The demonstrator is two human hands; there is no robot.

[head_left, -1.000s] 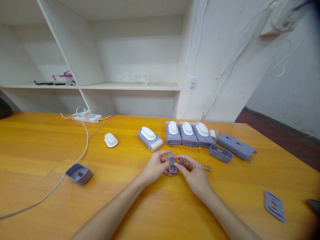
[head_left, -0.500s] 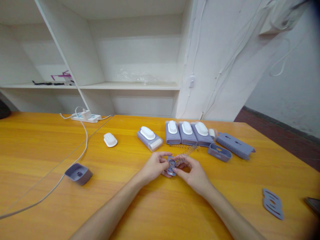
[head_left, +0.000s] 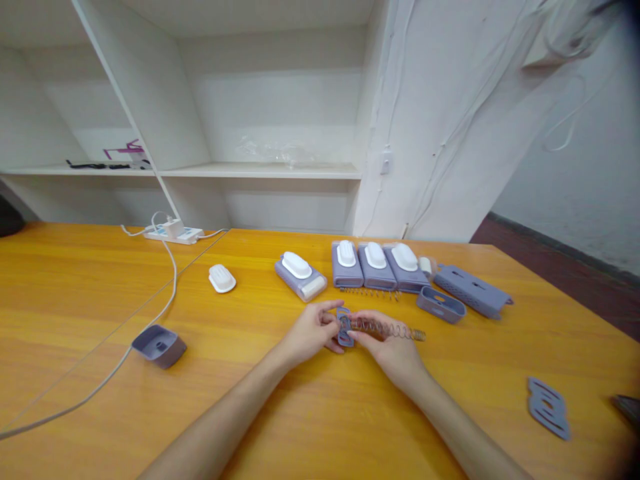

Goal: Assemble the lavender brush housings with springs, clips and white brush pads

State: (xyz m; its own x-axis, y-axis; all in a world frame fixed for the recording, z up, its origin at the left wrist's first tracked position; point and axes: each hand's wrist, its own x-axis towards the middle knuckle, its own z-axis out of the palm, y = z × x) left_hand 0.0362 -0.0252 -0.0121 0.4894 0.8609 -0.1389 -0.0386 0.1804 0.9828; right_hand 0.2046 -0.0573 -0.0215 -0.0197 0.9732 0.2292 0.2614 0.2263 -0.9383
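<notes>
My left hand (head_left: pixel 313 333) pinches a small flat lavender plastic piece (head_left: pixel 344 327) upright over the orange table (head_left: pixel 100 280). My right hand (head_left: pixel 393 350) grips a long coiled metal spring (head_left: pixel 387 328) whose near end meets that piece; the spring's free end points right, just above the table. Both hands are closed around their parts. Behind them lie three assembled lavender units with white tops (head_left: pixel 375 265) in a row, and a fourth unit (head_left: pixel 300 275) set askew to their left.
A thin spring (head_left: pixel 369 291) lies before the row. A lavender tray (head_left: pixel 441 304) and perforated housing (head_left: pixel 473 291) sit at right, flat lavender plates (head_left: pixel 549 407) near right. A white cap (head_left: pixel 221 278), a lavender cup (head_left: pixel 159 346), a power strip (head_left: pixel 173 234) with cable lie left.
Half a second ago the spring pointed up and back toward the row; my right hand has swung it down to lie level, pointing right, as it was a second ago.
</notes>
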